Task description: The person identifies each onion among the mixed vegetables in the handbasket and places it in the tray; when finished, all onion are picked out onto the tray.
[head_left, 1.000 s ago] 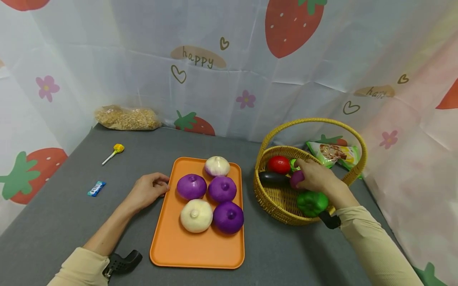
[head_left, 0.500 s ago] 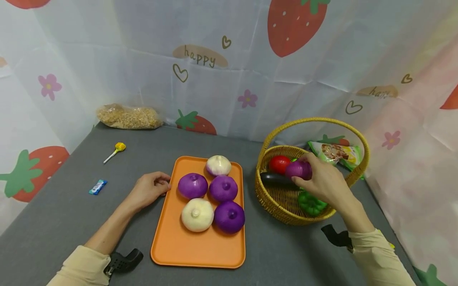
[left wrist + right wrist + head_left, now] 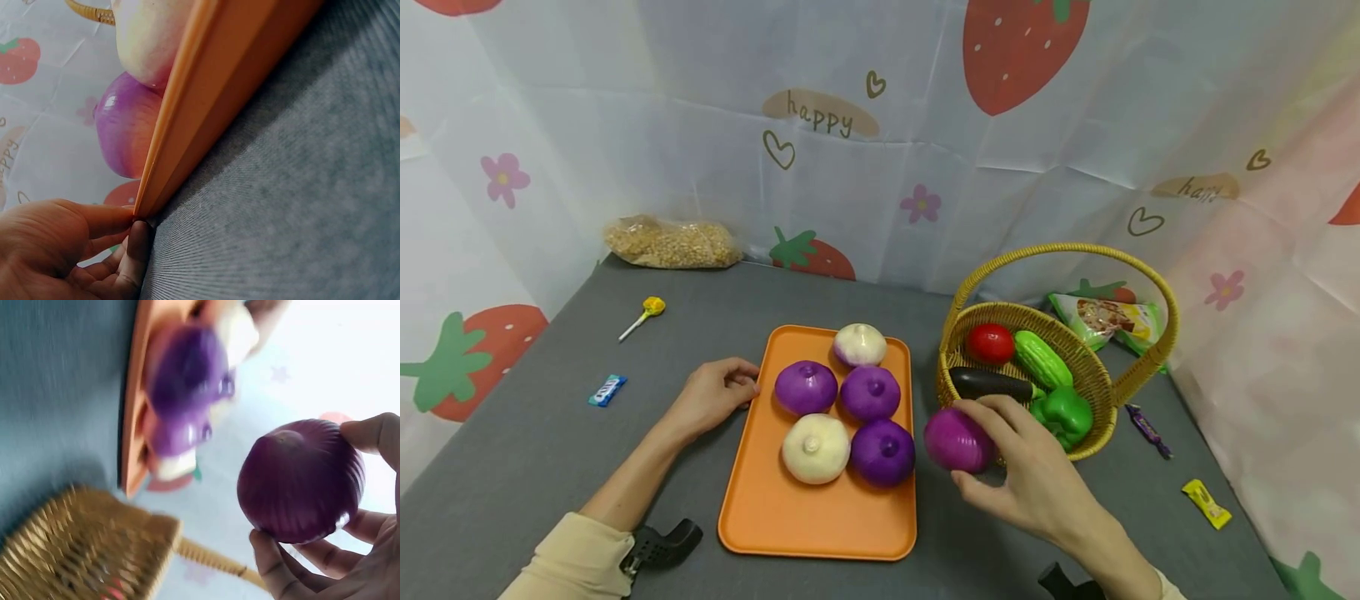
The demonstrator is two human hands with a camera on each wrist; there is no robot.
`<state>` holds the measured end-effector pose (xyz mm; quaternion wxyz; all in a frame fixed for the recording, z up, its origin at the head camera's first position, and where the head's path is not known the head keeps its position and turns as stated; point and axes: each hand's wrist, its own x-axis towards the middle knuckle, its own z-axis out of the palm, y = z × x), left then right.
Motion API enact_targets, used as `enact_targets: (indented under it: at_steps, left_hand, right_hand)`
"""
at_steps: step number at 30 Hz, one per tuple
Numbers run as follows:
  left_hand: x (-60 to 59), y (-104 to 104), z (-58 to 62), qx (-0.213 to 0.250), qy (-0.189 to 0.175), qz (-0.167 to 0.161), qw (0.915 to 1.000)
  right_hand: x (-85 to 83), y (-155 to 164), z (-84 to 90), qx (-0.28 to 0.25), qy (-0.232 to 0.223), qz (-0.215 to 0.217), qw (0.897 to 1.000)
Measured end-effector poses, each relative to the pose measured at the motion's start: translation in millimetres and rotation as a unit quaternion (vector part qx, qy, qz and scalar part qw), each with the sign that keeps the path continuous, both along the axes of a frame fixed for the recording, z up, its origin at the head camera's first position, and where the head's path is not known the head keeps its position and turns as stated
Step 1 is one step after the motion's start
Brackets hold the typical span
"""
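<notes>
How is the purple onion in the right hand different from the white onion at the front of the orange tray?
The purple onion is deep purple; the white onion is cream. The purple onion is held off the table in the right hand, between tray and basket, while the white onion rests on the orange tray, touching its neighbours. Both are round and look similar in size.

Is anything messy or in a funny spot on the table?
Nothing is spilled or broken. Only small sweets lie scattered: a lollipop, a blue candy, a purple candy and a yellow candy.
</notes>
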<state>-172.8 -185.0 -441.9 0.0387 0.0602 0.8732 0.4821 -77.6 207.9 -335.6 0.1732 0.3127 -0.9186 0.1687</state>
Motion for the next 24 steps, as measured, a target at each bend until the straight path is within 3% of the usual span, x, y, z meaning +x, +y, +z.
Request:
enact_targets:
  at_steps: [10, 17, 24]
  left_hand:
    - [0.0, 1, 1.3, 0.001, 0.003, -0.001, 1.0000]
    - [0.4, 1, 0.7, -0.003, -0.002, -0.004, 1.0000]
    - [0.5, 0, 0.4, 0.006, -0.002, -0.006, 1.0000]
  right_hand:
    - [14.2, -8, -41.8, 0.052, -0.015, -0.009, 0.998]
    - [11.0, -8, -53.7, 0.064, -0.004, -0.027, 0.998]
    - [6.2, -15, -60.9, 0.057, -0.015, 0.003, 0.998]
